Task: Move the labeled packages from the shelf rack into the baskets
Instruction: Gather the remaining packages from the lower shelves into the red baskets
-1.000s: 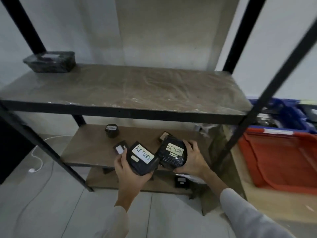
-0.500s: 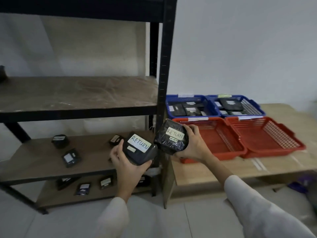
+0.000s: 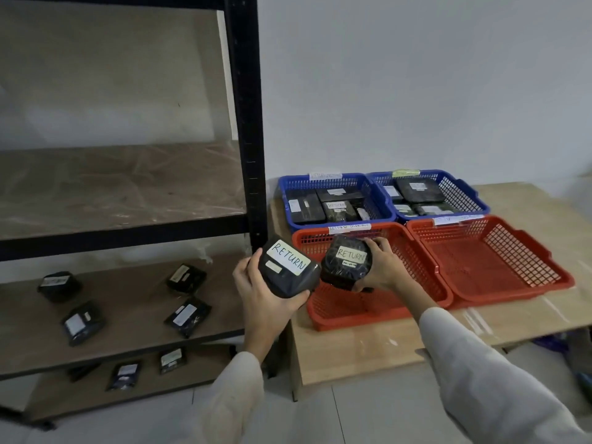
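A: Begin at the left of the frame. What lies on the shelf rack (image 3: 245,123)?

B: Four dark wrapped packages (image 3: 188,316) lie apart on the lower-left shelf, and at least two more lie on the shelf beneath. I judge the job is partway through.

A: And the left grip (image 3: 261,302)?

B: It is curled round the left package (image 3: 288,267) from below, with the thumb up the left edge and the fingers under the lower right corner. The white RETURN label faces the camera. The package's long axis slants from upper left to lower right. It sits just in front of the rack's black post, a little left of the near red basket (image 3: 352,318) on the counter (image 3: 352,357).

A: The right grip (image 3: 382,270)?

B: It is clamped round the right package (image 3: 347,261), fingers over the top right edge and thumb beneath. That package is also marked RETURN. It hangs above the left part of the near red basket, almost touching the other package.

A: Which is better placed to go in?

B: The right one, I think, because it is above a basket now. The blue basket (image 3: 288,193), half full of packages, lies straight up the frame from it. Both baskets' tags seem to begin with RETURN, but the rest is too blurred to read. The left package must first cross rightward over a rim.
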